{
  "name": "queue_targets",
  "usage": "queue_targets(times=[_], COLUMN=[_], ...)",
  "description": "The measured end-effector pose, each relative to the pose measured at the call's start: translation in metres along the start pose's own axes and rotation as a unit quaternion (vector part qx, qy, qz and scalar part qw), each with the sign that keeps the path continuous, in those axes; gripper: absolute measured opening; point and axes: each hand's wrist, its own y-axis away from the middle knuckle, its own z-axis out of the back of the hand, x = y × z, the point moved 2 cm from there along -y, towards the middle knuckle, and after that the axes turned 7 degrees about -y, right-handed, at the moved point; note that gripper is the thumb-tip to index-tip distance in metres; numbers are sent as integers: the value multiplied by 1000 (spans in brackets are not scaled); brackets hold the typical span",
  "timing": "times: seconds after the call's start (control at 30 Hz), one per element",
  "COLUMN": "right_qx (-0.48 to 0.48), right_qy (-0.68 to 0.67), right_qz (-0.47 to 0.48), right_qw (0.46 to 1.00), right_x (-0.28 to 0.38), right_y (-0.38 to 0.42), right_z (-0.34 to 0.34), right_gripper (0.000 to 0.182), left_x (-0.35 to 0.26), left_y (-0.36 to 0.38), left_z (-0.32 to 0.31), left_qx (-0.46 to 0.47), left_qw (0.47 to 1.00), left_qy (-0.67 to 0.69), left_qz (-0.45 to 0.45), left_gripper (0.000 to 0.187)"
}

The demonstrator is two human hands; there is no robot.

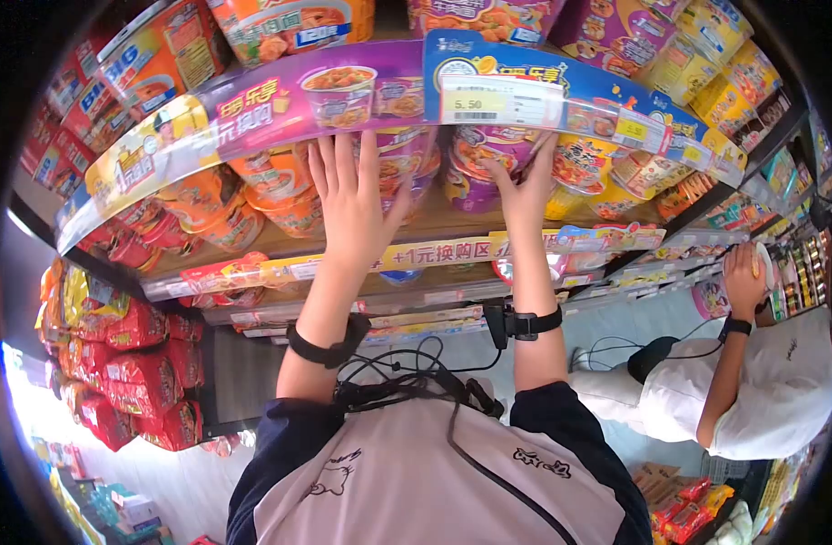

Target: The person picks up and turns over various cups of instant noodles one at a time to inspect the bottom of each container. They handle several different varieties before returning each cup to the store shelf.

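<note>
My left hand (pixel 350 191) is raised to the shelf with its fingers stretched and spread. It lies over the front of orange instant noodle cups (pixel 289 195) and a purple noodle cup (pixel 402 159), fingertips just under the purple price-strip banner (pixel 280 95). My right hand (pixel 526 186) reaches to the right side of another purple noodle cup (pixel 475 163). Its thumb is apart from the fingers and overlaps the cup's edge, while the fingers point up beneath a price tag (pixel 475 102). Yellow noodle cups (pixel 584 168) stand right of this hand.
More noodle cups (pixel 293 27) fill the shelf above. A lower shelf edge (pixel 434 254) runs below my hands. Red noodle packs (pixel 148 372) are stacked at left. On the right, another person (pixel 743 391) holds a cup by a shelf. Black cables (pixel 425 372) lie across my chest.
</note>
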Motion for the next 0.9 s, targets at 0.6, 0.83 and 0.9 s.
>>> queue_targets(times=[0.6,0.83,0.9], right_qx=[-46,-89,-38], right_qy=[52,79,24], right_qz=[1,10,21], right_qw=[998,993,999], right_x=[-1,30,78], right_y=[14,28,48], right_z=[-16,-17,-17], right_gripper=[87,85,82], left_x=[86,71,71], left_y=[18,69,82], left_z=[47,120,130], left_qx=[-97,5,46], left_qw=[889,895,861], left_qy=[332,346,401], left_qz=[300,282,311], left_gripper=[113,118,115])
